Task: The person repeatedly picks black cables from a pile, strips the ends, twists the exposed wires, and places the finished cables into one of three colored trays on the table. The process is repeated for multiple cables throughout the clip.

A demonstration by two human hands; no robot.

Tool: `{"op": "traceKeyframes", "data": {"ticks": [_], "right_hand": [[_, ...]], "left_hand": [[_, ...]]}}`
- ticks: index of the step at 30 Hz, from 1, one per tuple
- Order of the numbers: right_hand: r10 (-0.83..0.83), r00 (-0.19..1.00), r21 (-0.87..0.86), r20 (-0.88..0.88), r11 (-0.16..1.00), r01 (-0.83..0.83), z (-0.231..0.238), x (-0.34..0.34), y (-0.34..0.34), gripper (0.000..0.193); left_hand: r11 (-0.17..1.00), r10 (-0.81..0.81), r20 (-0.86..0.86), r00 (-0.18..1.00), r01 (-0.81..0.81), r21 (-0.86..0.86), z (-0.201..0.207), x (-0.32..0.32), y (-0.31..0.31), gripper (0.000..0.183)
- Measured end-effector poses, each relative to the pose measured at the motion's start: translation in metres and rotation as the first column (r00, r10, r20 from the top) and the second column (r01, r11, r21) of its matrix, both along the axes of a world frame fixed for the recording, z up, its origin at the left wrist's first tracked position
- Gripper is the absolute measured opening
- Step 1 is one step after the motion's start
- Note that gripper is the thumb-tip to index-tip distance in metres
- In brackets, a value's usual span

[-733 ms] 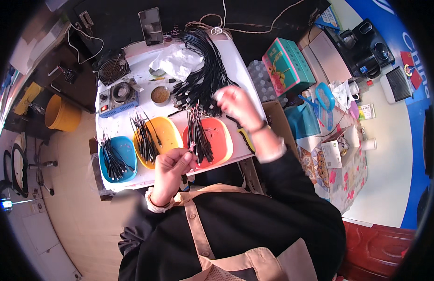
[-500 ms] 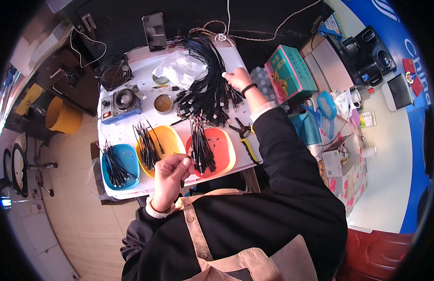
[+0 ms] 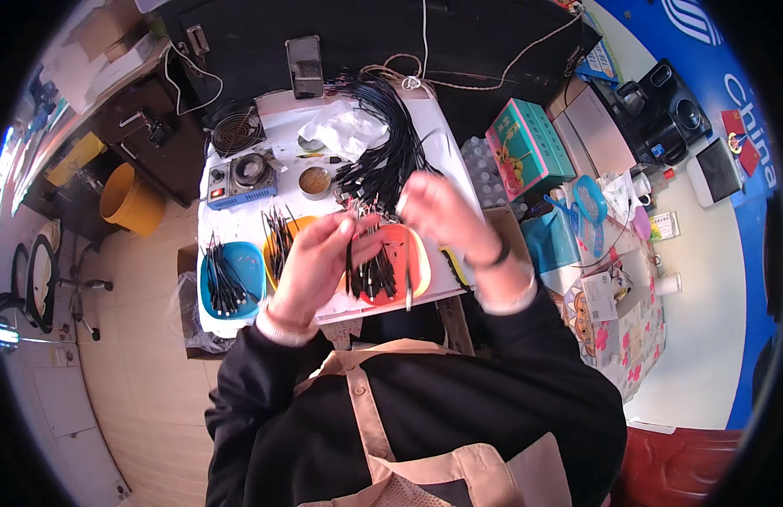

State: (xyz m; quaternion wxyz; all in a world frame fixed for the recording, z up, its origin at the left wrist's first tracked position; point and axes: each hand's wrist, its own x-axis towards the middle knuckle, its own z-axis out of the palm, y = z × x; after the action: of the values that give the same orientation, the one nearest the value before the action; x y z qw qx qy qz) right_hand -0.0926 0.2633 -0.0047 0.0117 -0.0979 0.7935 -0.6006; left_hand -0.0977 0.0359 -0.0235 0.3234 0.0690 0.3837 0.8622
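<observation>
My left hand (image 3: 317,260) is closed in a pinch above the near edge of the trays, with thin reddish wire ends of a cable by its fingertips. Smeared by motion, my right hand (image 3: 446,218) hovers over the orange-red tray (image 3: 419,269). From its fingers a blurred cable (image 3: 408,272) with a pale plug end hangs down. Short black cables (image 3: 373,276) lie bunched in this tray, partly covered by my left hand. A large bundle of long black cables (image 3: 390,152) with metal plugs spreads behind my hands.
A blue tray (image 3: 254,268) and a yellow tray (image 3: 304,224), each with black cables, stand to the left. Beyond are a blue heating unit (image 3: 242,190), a small dish of amber material (image 3: 315,180), white tissue (image 3: 345,131), a fan (image 3: 237,133) and a propped phone (image 3: 305,66).
My right hand has come back from the cable bundle toward my left, with a cable hanging from it. My left hand has risen and moved slightly forward. The view has shifted a little.
</observation>
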Motion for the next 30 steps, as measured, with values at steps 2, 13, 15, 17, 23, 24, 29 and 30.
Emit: {"op": "traceKeyframes", "data": {"ticks": [2, 13, 15, 17, 23, 24, 29, 30], "right_hand": [[0.039, 0.958, 0.267, -0.283, 0.963, 0.04, -0.004, 0.054, -0.048, 0.012], [0.307, 0.904, 0.668, -0.297, 0.743, -0.033, -0.078, 0.115, -0.126, 0.018], [0.34, 0.874, 0.661, -0.347, 0.75, -0.029, -0.079, 0.112, -0.126, 0.015], [0.422, 0.847, 0.722, -0.325, 0.689, -0.066, -0.079, 0.112, -0.13, 0.013], [0.581, 0.812, 0.802, -0.056, 0.511, -0.31, -0.071, 0.115, -0.144, 0.011], [0.584, 0.809, 0.788, 0.063, 0.469, -0.399, -0.065, 0.113, -0.145, 0.015], [0.374, 0.919, -0.002, -0.124, 0.926, -0.378, -0.012, 0.098, -0.127, 0.024], [0.317, 0.946, -0.144, -0.072, 0.935, -0.325, 0.0, 0.096, -0.123, 0.023]], "left_hand": [[0.998, -0.042, 0.017, 0.999, 0.042, 0.041, 0.012, -0.018, 0.009, 0.021], [0.945, 0.314, -0.364, 0.877, -0.327, 0.028, 0.067, 0.04, -0.057, 0.013], [0.905, 0.397, -0.427, 0.812, -0.423, 0.038, 0.065, 0.062, -0.063, 0.014], [0.88, 0.417, -0.473, 0.776, -0.475, -0.002, 0.066, 0.068, -0.069, 0.013], [0.919, 0.342, -0.487, 0.803, -0.395, -0.006, 0.079, 0.086, -0.087, 0.012], [0.889, 0.391, -0.498, 0.774, -0.458, -0.014, 0.079, 0.089, -0.089, 0.012], [0.763, 0.516, -0.57, 0.639, -0.645, -0.033, 0.064, 0.115, -0.088, 0.011], [0.762, 0.528, -0.549, 0.648, -0.647, -0.032, 0.059, 0.12, -0.085, 0.011]]}}
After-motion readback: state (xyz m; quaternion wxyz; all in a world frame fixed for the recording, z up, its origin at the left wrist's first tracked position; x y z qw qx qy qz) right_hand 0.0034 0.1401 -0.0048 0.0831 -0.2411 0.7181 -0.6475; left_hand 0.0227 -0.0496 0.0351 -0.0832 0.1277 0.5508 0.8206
